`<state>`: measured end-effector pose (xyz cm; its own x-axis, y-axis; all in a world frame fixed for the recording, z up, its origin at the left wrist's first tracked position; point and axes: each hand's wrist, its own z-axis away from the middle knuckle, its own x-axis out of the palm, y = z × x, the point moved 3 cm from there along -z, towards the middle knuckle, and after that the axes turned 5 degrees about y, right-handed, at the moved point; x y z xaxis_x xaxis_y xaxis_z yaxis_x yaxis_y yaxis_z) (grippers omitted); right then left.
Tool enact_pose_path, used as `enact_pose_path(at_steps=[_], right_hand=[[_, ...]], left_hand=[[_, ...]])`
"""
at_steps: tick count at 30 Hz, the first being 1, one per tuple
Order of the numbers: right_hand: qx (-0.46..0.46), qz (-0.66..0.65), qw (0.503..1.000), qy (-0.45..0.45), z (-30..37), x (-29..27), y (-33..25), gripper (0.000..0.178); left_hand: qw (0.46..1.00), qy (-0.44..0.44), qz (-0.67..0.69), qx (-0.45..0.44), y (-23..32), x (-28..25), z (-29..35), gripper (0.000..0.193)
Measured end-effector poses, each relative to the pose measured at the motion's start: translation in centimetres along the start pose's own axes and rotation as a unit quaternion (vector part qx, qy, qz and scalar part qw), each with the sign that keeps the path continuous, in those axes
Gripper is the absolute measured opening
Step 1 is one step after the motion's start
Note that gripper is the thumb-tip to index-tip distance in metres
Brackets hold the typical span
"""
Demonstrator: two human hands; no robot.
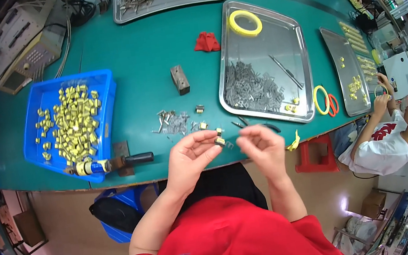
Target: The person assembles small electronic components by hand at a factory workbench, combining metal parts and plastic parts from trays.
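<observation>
My left hand (191,159) is closed, pinching a small coil wrapped in yellow tape (220,141) between thumb and fingertips, above the table's near edge. A small grey metal piece (229,145) shows beside the coil, between my two hands; whether it touches either hand is unclear. My right hand (265,151) is just to the right, its fingers curled and thumb close to the index finger; anything in that pinch is too small to make out. Beyond the hands lie another yellow coil (203,126), a dark-handled pair of pliers (271,128) and a pile of small metal pieces (174,122).
A blue bin (110,96) of yellow coils stands left, by a black-handled tool (138,158). A metal tray (259,41) holds grey pieces, tweezers and a tape roll. Nearby are a metal block (180,79), red cloth (206,42) and scissors (333,104). A co-worker (385,133) sits right.
</observation>
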<state>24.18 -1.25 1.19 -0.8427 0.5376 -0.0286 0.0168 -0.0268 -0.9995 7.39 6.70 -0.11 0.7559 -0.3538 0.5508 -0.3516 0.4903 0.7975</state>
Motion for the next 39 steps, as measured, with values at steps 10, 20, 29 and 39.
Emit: enact_pose_path(at_steps=[10, 20, 29, 39], right_hand=[[-0.234, 0.413, 0.88, -0.033, -10.9, 1.0, -1.2, 0.028], [-0.267, 0.361, 0.893, -0.027, -11.3, 1.1, 0.1, 0.014], [-0.204, 0.298, 0.933, -0.005, -10.3, 0.4, -0.5, 0.008], [-0.114, 0.081, 0.99, 0.014, -7.7, 0.7, -1.0, 0.008]], left_hand=[[0.999, 0.025, 0.031, 0.029, 1.1, 1.4, -6.0, 0.024], [0.997, 0.014, 0.073, 0.003, 0.6, 1.3, -8.0, 0.025], [0.996, 0.008, 0.085, 0.012, 0.3, 1.1, -7.7, 0.025], [0.997, 0.004, 0.072, 0.039, -0.1, 1.0, -7.5, 0.026]])
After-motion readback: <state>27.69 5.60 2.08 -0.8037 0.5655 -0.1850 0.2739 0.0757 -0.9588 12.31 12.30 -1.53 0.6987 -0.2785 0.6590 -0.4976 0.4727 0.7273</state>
